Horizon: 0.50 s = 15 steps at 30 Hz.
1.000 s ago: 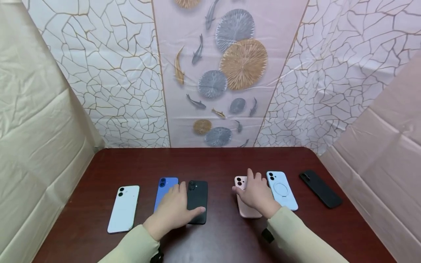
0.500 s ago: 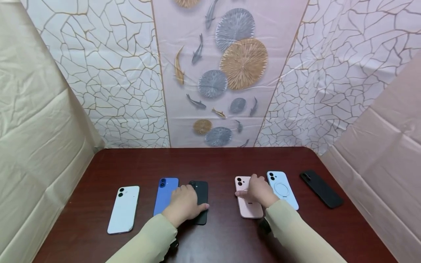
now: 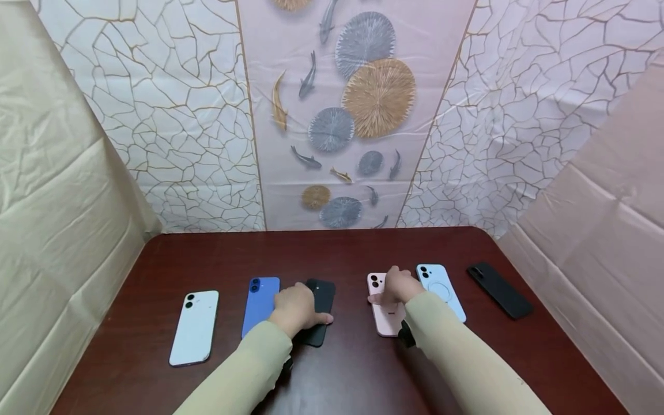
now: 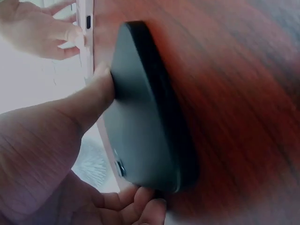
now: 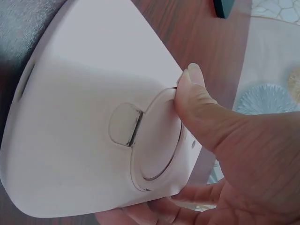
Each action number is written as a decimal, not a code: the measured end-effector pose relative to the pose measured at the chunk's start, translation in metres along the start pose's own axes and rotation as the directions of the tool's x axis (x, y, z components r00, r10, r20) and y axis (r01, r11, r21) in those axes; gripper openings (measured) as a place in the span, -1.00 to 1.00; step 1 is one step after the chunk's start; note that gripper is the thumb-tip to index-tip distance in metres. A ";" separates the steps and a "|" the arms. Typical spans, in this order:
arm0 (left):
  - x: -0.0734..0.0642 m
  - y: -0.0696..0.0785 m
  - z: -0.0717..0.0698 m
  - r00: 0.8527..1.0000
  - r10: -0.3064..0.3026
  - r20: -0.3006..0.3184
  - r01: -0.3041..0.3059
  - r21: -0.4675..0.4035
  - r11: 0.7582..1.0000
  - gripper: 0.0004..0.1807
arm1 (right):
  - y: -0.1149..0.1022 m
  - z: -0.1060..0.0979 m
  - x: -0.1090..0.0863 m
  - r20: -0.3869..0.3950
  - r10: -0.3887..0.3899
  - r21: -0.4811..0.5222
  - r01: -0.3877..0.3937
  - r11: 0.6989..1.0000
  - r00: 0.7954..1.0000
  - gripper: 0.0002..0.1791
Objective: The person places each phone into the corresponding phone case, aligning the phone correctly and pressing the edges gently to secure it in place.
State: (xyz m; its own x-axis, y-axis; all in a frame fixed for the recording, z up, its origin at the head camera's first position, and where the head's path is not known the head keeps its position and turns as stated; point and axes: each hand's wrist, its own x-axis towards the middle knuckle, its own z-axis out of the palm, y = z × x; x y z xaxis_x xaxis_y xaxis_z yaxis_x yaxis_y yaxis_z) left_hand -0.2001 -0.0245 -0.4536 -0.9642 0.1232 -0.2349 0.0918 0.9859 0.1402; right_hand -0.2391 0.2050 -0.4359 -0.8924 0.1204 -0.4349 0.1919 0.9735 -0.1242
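Near the middle of the table in the head view, my left hand (image 3: 297,311) grips a black phone (image 3: 324,297) across its width. The left wrist view shows the thumb on one long edge of that black phone (image 4: 136,103) and the fingers at the opposite edge. To the right, my right hand (image 3: 402,285) holds a pink phone (image 3: 387,324) with a round ring on its back. Up close in the right wrist view, thumb and fingers pinch the pink phone (image 5: 79,122) by its two sides; the fingers are partly hidden beneath it.
A blue phone (image 3: 259,302) lies just left of my left hand, and a white phone (image 3: 194,328) farther left. Right of my right hand lie a light blue phone (image 3: 433,278) with a ring and a dark phone (image 3: 500,291). Fabric walls enclose the dark red table (image 3: 353,374).
Both hands were spread over the phones a second ago; their fingers have since curled onto them. The black phone has turned and shifted slightly right under my left hand.
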 end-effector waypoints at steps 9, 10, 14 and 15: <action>0.004 0.000 -0.008 0.998 -0.005 0.056 0.008 -0.046 0.999 -0.20 | -0.010 -0.009 -0.002 0.006 0.025 -0.002 -0.025 1.000 1.000 0.23; 0.004 0.000 -0.008 0.998 -0.008 0.066 0.011 -0.049 0.999 -0.20 | -0.010 -0.008 -0.002 0.012 0.028 -0.004 -0.027 1.000 1.000 0.23; 0.000 0.002 -0.006 0.996 -0.016 0.090 0.022 -0.059 0.998 -0.21 | -0.009 -0.005 -0.002 0.026 0.035 -0.038 -0.034 0.999 0.999 0.23; 0.000 0.002 -0.006 0.996 -0.018 0.092 0.024 -0.059 0.998 -0.21 | -0.009 -0.004 -0.002 0.030 0.035 -0.048 -0.033 0.998 0.999 0.24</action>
State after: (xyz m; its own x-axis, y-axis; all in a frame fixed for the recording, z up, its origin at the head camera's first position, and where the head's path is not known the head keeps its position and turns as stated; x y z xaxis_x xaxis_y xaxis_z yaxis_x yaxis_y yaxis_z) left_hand -0.2010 -0.0234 -0.4476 -0.9388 0.1149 -0.3246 0.0537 0.9800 0.1915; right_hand -0.2413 0.1968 -0.4301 -0.8723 0.1483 -0.4660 0.2017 0.9772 -0.0664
